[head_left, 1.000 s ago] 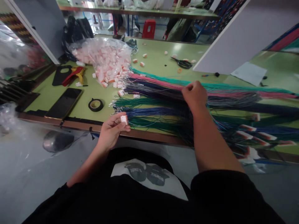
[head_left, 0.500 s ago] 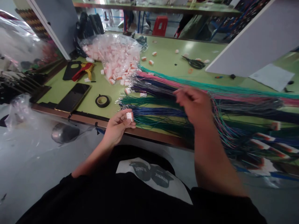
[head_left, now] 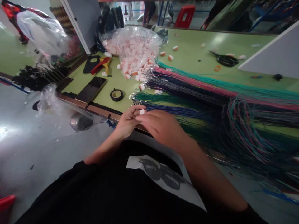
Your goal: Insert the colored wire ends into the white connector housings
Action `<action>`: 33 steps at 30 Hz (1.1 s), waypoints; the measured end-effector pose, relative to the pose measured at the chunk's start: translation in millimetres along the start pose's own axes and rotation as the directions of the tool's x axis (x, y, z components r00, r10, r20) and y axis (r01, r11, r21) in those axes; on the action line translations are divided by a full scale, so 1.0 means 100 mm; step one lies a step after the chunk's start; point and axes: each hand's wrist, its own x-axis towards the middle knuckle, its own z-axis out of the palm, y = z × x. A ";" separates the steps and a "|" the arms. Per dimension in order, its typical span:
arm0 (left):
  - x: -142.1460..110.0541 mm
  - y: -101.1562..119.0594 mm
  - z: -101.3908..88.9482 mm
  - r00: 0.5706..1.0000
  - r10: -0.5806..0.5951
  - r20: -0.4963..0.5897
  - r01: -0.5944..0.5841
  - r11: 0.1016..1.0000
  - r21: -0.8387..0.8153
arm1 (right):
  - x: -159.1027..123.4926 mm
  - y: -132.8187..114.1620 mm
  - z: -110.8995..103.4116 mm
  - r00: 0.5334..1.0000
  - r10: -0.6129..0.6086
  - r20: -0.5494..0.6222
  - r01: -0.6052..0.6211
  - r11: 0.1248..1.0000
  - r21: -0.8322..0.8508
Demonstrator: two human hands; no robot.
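Observation:
My left hand [head_left: 128, 122] pinches a small white-and-orange connector housing [head_left: 142, 111] at the table's front edge. My right hand [head_left: 163, 126] is right beside it, fingers drawn together at the connector's near side. Whatever lies between those right fingers is hidden. Just beyond the hands run bundles of thin wires: blue wires [head_left: 175, 109], green wires [head_left: 161, 97], dark grey wires [head_left: 187, 90], pink wires [head_left: 198, 81] and teal wires [head_left: 210, 79]. Their metal-tipped ends point left.
A clear bag of connector housings [head_left: 137, 46] lies at the back. Black tape [head_left: 116, 95], a phone [head_left: 91, 89] and red-yellow pliers [head_left: 101, 65] sit to the left. Black scissors [head_left: 226, 60] lie at the back right. A looped wire bundle [head_left: 245, 127] rests at the right.
My right hand has come left and down from above the wire bundles to the connector in my left hand. The view has shifted, so the table's things appear farther right.

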 end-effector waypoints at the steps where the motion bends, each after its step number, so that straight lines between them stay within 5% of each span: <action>1: -0.01 0.01 0.00 1.000 -0.018 -0.005 0.018 1.000 0.001 | 0.00 -0.05 0.03 0.998 -0.056 0.019 0.057 0.998 -0.024; 5: -0.01 0.02 -0.01 0.999 -0.037 0.013 0.037 0.999 -0.005 | -0.04 -0.13 0.09 0.995 -0.086 0.041 0.088 0.994 -0.057; 8: 0.02 -0.04 -0.03 0.999 0.001 0.051 -0.001 1.000 -0.019 | -0.09 -0.06 0.01 0.989 0.086 -0.123 -0.100 0.989 -0.113; 11: 0.04 -0.08 -0.05 0.994 0.019 0.108 -0.013 0.999 -0.051 | -0.13 0.05 -0.07 0.929 0.231 -0.288 -0.296 0.932 -0.207; 15: 0.05 -0.09 -0.06 0.991 0.022 0.129 -0.013 0.997 -0.070 | -0.14 0.09 -0.07 0.890 0.324 -0.320 -0.411 0.875 -0.255; 28: 0.04 -0.08 -0.07 0.991 0.007 0.137 0.002 0.998 -0.068 | -0.15 0.09 -0.03 0.888 0.274 -0.368 -0.402 0.853 -0.333; 33: 0.03 -0.06 -0.05 0.992 -0.014 0.122 0.024 0.997 -0.076 | -0.15 0.11 0.01 0.926 0.181 -0.331 -0.313 0.858 -0.407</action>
